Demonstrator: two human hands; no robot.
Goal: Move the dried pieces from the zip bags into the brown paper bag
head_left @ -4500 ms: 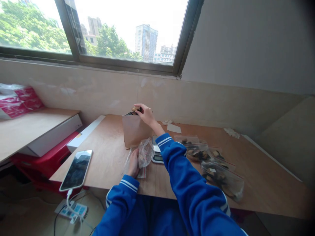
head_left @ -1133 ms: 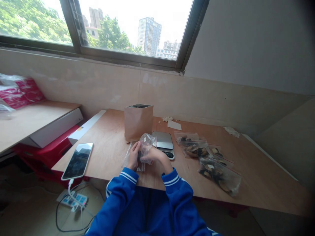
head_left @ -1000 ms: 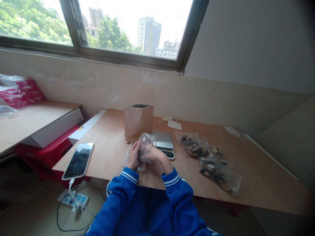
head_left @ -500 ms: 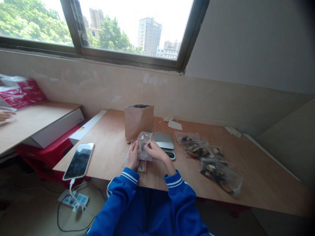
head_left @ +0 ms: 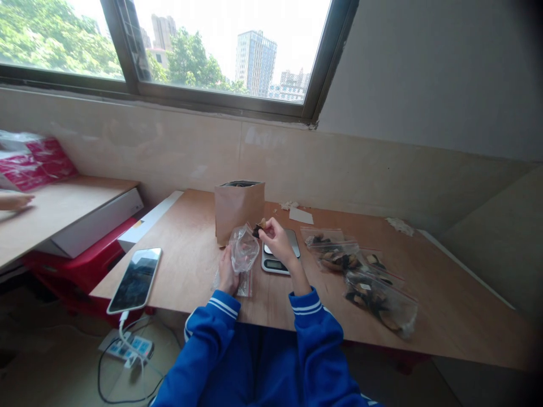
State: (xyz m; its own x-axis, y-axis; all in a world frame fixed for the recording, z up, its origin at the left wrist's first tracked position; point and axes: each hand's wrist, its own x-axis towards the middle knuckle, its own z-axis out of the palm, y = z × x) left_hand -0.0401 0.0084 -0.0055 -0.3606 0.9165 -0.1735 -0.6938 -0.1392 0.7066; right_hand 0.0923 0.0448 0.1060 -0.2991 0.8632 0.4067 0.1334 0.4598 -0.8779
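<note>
Head view looks down on a plywood table [head_left: 445,316] whose near edge runs just past the blue sleeves; its right half past the filled zip bags [head_left: 373,294] lies bare, and so does a strip between the phone [head_left: 134,280] at the left edge and the hands. Behind stands an open brown paper bag [head_left: 238,210], unprinted as far as shows. A digital scale [head_left: 278,257] sits just right of the hands, its display too small to read. The left hand [head_left: 227,272] pinches a clear zip bag [head_left: 244,253] upright. The right hand [head_left: 276,240], fingertips closed, holds dark dried pieces [head_left: 258,227] above the bag's mouth.
</note>
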